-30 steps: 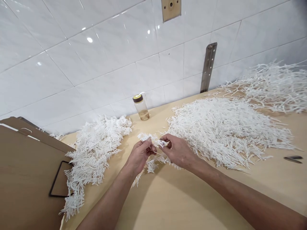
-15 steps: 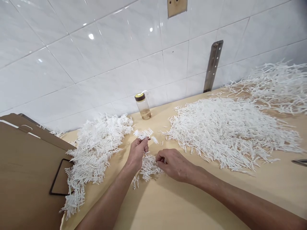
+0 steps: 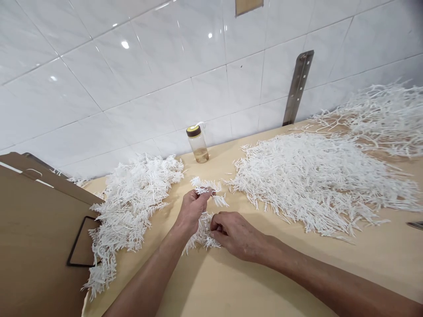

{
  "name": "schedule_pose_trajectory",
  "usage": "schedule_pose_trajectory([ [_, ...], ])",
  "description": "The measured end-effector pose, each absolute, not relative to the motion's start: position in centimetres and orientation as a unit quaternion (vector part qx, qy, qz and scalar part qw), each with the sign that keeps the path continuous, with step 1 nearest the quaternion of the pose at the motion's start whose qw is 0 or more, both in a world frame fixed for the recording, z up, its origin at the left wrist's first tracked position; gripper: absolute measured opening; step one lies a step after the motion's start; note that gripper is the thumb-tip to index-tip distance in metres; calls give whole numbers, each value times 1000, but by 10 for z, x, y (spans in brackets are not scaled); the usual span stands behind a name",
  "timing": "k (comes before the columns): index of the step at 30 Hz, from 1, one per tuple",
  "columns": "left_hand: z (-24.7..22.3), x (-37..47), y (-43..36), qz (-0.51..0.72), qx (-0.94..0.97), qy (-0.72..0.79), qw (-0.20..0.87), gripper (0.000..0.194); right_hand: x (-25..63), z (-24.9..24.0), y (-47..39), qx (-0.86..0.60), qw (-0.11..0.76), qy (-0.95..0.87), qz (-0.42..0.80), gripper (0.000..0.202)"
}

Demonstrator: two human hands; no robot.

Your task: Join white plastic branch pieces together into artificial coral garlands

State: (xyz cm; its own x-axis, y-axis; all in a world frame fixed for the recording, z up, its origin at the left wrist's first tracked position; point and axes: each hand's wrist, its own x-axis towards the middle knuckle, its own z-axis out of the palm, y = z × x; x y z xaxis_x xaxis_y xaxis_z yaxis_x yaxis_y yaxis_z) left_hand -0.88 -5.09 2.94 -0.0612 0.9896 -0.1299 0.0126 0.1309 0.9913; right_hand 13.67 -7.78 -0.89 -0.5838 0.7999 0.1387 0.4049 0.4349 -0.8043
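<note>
My left hand (image 3: 193, 209) is closed around a white branching plastic sprig (image 3: 211, 188), whose feathery tips stick out past the thumb and fingers. Just to the right and a little nearer, my right hand (image 3: 236, 233) is closed with thumb and forefinger pinched together. What its fingertips hold, if anything, is too small to make out. Beneath both hands lies a small heap of white sprigs (image 3: 200, 235), partly hidden by them. A large pile of white sprigs (image 3: 317, 180) spreads to the right, and another pile of sprigs (image 3: 135, 198) lies to the left.
A clear bottle with a dark lid (image 3: 199, 147) stands near the tiled wall (image 3: 142, 79). At left is a cardboard box (image 3: 39, 246) with a black wire frame (image 3: 76, 242). A metal bracket (image 3: 297, 88) rises by the wall. Longer white branches (image 3: 390, 119) lie back right.
My left hand has moved slightly right with the sprig, which now shows more of its tips. My right hand has shifted slightly left and down, nearer the left wrist.
</note>
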Motion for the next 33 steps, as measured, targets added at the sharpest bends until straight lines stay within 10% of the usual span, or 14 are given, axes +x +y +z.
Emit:
schedule_pose_trajectory([
  [16,25,-9,-34,265,577,527,566,23,204,45,-39,-460,340,-706,418,26],
  [33,10,-7,-22,315,548,491,599,42,186,19,-34,-501,273,-739,359,26],
])
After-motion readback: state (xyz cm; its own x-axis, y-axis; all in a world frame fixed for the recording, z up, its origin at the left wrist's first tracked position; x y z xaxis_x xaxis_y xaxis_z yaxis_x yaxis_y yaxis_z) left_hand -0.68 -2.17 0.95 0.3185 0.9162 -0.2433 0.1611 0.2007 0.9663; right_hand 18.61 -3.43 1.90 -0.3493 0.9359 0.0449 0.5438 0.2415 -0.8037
